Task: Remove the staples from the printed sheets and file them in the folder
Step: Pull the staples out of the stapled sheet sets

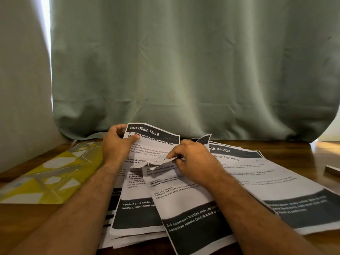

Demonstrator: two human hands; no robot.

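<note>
Several printed sheets lie fanned on the wooden table. My left hand (117, 142) grips the upper left edge of the "DRESSING TABLE" sheet (152, 138), thumb on its face. My right hand (191, 159) pinches the crumpled, torn top corner of a second sheet (176, 197) that lies over the first. Whether a staple sits in that corner is too small to tell. A yellow and white patterned folder (53, 173) lies flat at the left. Another stack headed "MULTI-ROOM" (276, 183) lies at the right.
A grey-green curtain (184, 70) hangs right behind the table. A small wooden object (332, 170) sits at the right edge. More sheets (117, 240) stick out beneath the pile near the front of the wooden table (27, 218).
</note>
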